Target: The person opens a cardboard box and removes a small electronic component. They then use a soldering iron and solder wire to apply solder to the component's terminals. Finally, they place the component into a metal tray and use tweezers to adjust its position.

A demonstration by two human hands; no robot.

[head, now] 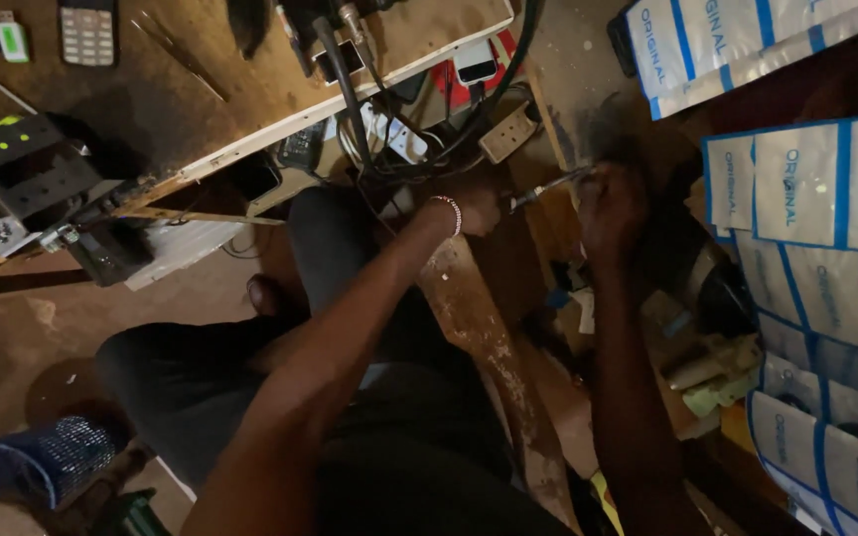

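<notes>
The left hand (476, 206), a bead bracelet at its wrist, is closed around the handle of a thin metal tool (551, 186); the tool's tip reaches across to the right hand (610, 203), whose grip I cannot tell in the dim light; tangled black cables (419, 139) and a beige socket (507, 132) hang just above both hands, under the bench (250, 129).

Dim, warm light falls from the upper left. Deep shadow swallows the centre and right. Motion blur softens everything.
</notes>
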